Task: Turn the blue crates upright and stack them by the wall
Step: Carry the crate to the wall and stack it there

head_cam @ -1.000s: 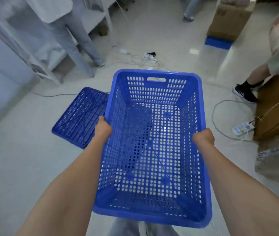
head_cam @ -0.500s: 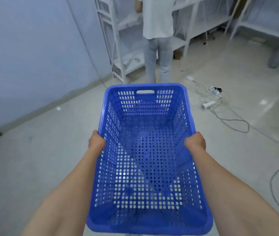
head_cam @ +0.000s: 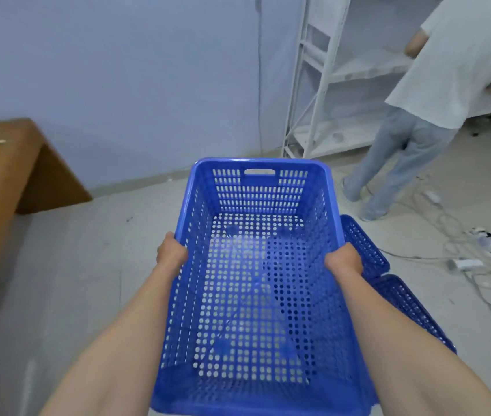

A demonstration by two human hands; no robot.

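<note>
Two hands carry the blue crate (head_cam: 256, 283) upright, opening up, above the floor (head_cam: 67, 283). Its long axis runs away from the person toward the wall (head_cam: 118, 70). The left hand (head_cam: 171, 254) is clamped on the left rim, the right hand (head_cam: 343, 261) on the right rim; the fingers are hidden. Bare floor lies ahead and left, up to a brown box (head_cam: 7, 181). At right, other blue crates (head_cam: 388, 283) sit on the floor, partly hidden, beside cables (head_cam: 460, 259). Another person (head_cam: 418, 115) stands at a white shelf (head_cam: 325, 85).
</note>
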